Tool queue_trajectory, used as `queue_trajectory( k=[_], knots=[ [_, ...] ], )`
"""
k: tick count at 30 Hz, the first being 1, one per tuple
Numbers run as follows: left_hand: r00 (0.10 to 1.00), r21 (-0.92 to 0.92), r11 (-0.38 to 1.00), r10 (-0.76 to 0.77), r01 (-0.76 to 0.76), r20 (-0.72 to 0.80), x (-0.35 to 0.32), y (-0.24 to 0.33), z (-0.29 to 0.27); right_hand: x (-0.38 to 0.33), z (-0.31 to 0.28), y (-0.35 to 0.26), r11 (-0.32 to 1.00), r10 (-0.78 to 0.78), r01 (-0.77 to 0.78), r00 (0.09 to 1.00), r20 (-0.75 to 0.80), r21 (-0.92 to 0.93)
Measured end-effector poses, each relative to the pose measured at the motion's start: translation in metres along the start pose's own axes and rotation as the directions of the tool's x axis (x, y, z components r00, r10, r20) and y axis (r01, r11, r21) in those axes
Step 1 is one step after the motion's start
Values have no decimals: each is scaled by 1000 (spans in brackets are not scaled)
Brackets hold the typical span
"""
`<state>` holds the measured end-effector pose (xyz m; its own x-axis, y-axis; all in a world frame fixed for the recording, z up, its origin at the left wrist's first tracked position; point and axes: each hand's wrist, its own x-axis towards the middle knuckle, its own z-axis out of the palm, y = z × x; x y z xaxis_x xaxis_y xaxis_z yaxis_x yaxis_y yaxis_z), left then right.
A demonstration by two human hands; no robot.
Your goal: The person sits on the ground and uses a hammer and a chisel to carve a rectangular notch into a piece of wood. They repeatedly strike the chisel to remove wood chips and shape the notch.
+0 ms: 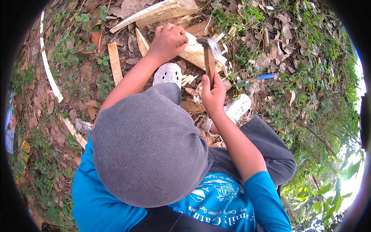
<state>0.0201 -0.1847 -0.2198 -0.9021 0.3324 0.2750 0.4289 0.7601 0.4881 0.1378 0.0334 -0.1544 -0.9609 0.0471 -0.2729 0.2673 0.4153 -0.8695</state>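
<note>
My left hand [167, 41] is closed, its curled fingers gripping the left end of a pale split piece of wood [193, 53] that lies slanted on the ground. My right hand [213, 94] is wrapped round the wooden handle of a claw hammer [209, 63], held upright with its metal head over the wood's right part. Small chips are scattered beside that end. To the right lies a slim tool with a blue handle [265, 76]; its dark blade partly sinks among leaves. A pointed wood sliver [142, 41] rests just left of my left hand.
Larger split wood pieces [166, 12] lie at the far side. A short wood strip [114, 62] and a long curved pale strip [47, 63] are on the left. My white clogs [168, 74] stand close to the work. Dry leaves and green plants [317, 100] cover the ground.
</note>
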Motion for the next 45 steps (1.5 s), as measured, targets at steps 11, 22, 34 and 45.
queue_trajectory(
  k=[11,22,34,45],
  knots=[
    [994,64,994,89,-85,-56,-4,0,2,-2,-5,-21,979,-179,188,977,-117,79],
    [977,177,968,196,-178,-87,-5,-7,8,-6,-8,-10,1000,10,-9,999,-41,23],
    [978,230,959,192,-168,-87,-8,-5,15,-6,2,10,999,29,-29,999,-22,18],
    [985,82,982,168,-170,28,3,5,-2,-7,2,10,991,106,-102,994,-41,90]
  ],
)
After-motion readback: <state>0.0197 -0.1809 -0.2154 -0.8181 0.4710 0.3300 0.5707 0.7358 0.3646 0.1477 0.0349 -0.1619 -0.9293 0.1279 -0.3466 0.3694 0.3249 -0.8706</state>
